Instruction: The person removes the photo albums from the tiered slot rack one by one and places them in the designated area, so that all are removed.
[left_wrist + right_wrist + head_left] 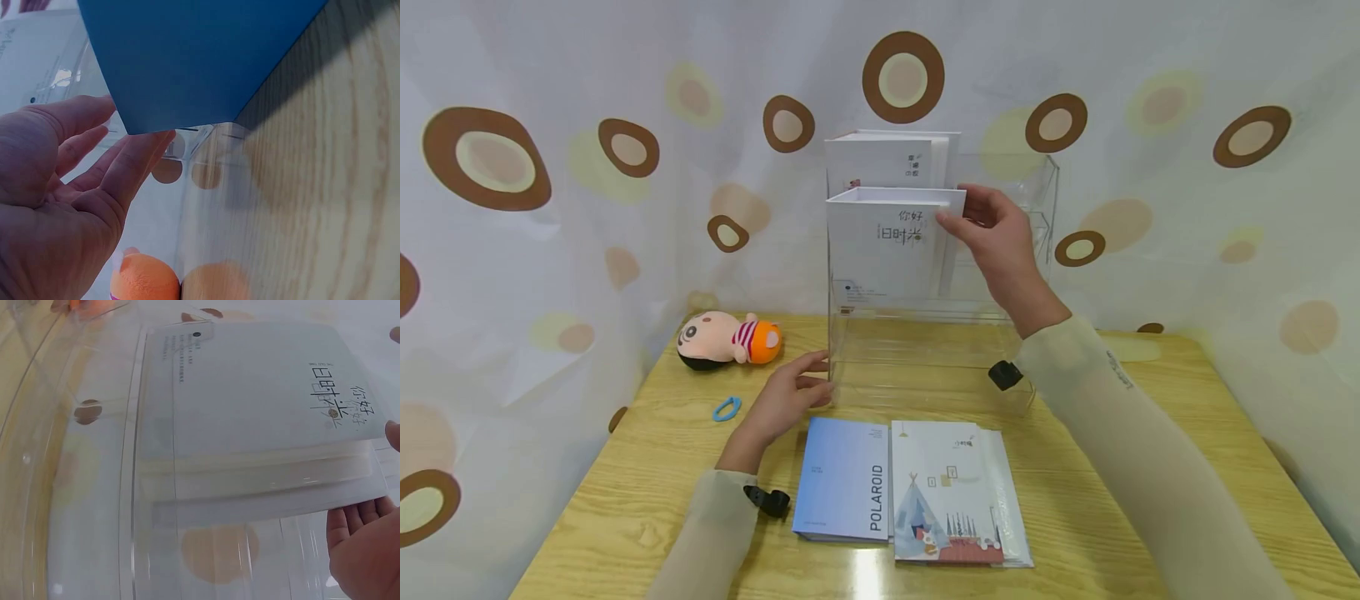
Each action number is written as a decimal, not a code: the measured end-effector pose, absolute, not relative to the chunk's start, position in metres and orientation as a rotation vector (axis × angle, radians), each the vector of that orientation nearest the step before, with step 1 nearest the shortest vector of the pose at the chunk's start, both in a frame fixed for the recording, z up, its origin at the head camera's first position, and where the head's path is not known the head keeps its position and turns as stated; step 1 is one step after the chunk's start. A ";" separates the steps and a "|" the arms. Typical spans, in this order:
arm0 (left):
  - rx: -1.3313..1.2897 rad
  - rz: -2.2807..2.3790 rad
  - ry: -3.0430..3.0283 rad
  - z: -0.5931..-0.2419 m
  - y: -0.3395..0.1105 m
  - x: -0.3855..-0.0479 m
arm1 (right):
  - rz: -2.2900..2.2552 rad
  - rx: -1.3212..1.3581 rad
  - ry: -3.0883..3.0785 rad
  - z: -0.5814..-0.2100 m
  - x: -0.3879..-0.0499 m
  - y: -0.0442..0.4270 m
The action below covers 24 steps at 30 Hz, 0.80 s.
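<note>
A white photo album [880, 250] with dark Chinese lettering stands in the middle tier of a clear acrylic rack [925, 375]. My right hand [1000, 233] pinches its upper right edge, thumb on the front cover and fingers behind. In the right wrist view, the album [250, 387] shows its page edges, with fingers [340, 528] under the back cover. Another white album [880, 158] is in the tier behind. Low down, my left hand [782, 396] touches the rack's left side, fingers loosely extended. The left wrist view has a blue album [194, 62] in front of the fingertips.
On the wooden table, a blue POLAROID album [842, 475] and a white album with a tent picture [936, 500] lie before the rack. A plush doll [722, 340] and a blue ring-shaped band [727, 408] lie to the left. A patterned curtain [700, 167] hangs behind.
</note>
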<state>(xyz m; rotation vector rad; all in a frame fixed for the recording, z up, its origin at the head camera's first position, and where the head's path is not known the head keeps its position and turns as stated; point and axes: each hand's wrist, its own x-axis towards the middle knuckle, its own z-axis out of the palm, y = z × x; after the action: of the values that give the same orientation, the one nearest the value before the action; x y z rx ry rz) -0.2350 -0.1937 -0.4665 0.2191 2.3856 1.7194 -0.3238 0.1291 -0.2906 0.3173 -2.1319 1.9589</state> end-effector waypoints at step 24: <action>0.250 1.741 2.374 -0.468 -0.195 -0.234 | 2.129 0.327 -2.086 -0.280 -0.335 0.107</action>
<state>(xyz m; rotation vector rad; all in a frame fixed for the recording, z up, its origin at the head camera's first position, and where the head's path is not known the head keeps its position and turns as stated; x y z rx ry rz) -0.2337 -0.1953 -0.4678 0.2499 2.3735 1.7414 -0.3350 0.1073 -0.2800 0.3266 -2.0862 2.1287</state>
